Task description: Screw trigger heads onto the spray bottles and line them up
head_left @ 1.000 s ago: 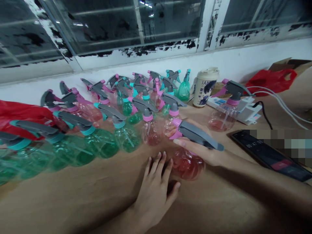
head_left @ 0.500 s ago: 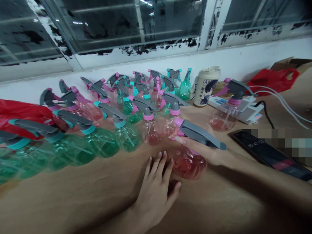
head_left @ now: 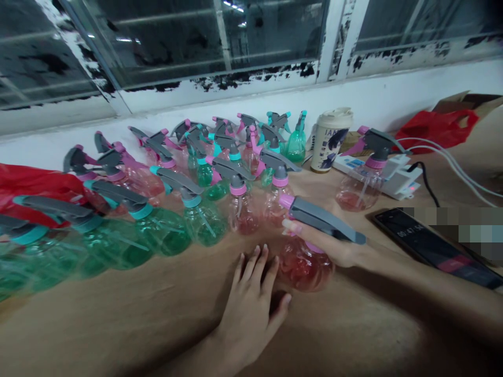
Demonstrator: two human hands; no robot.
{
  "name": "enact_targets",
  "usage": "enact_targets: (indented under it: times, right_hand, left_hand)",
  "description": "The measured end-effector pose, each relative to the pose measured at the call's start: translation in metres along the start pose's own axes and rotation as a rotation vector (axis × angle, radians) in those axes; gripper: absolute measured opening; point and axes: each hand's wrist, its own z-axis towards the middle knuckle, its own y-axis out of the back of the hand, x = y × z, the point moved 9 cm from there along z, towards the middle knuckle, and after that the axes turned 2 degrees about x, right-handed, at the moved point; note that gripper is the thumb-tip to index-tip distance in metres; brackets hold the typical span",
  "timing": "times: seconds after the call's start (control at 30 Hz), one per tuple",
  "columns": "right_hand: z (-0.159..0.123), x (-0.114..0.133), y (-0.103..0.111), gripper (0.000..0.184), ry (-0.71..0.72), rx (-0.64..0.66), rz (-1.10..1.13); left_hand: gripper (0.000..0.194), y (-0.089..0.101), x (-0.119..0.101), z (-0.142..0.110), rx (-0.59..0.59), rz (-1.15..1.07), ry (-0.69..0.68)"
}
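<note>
My right hand is wrapped round the neck of a pink spray bottle with a grey and pink trigger head, its finger at the trigger. The bottle is tilted a little, low over or on the table; the hand hides part of its neck. My left hand lies flat on the table just left of that bottle, fingers spread, holding nothing. Beyond both hands stand another pink spray bottle and a green spray bottle, part of a row of several green ones reaching left.
More pink and green spray bottles crowd toward the wall. A paper cup stands behind, beside a power strip with cables. On the right are a lone pink spray bottle, a phone and a red bag. Another red bag lies left.
My hands and the held spray bottle stay almost in place; the right index finger shifts slightly at the trigger. The whole view drifts very slightly.
</note>
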Motion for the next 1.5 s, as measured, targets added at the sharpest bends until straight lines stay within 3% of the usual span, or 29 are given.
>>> enact_targets:
  times: [0.27, 0.53, 0.73, 1.2, 1.37, 1.5]
  right_hand:
    - [-0.005, -0.017, -0.005, 0.016, -0.020, -0.013, 0.112]
    - [-0.007, -0.009, -0.001, 0.021, 0.007, -0.043, 0.012]
    - [-0.004, -0.003, 0.000, 0.015, 0.024, -0.048, 0.048]
    - [0.002, 0.002, -0.001, 0.017, 0.019, -0.026, 0.076]
    - [0.002, 0.002, -0.001, 0.027, 0.017, -0.028, 0.052]
    - [0.001, 0.000, -0.002, 0.022, 0.002, -0.022, 0.098]
  left_hand:
    - [0.050, 0.000, -0.001, -0.001, 0.003, 0.009, -0.005]
    - [0.048, 0.002, -0.001, 0.000, -0.031, 0.004, -0.014]
    - [0.048, 0.002, -0.001, 0.000, -0.047, 0.019, -0.018]
    - [0.046, 0.004, 0.001, -0.002, -0.084, 0.055, -0.023]
    - [0.048, 0.003, 0.000, -0.002, -0.081, 0.060, -0.028]
    - [0.049, 0.003, 0.000, -0.002, -0.069, 0.059, -0.028]
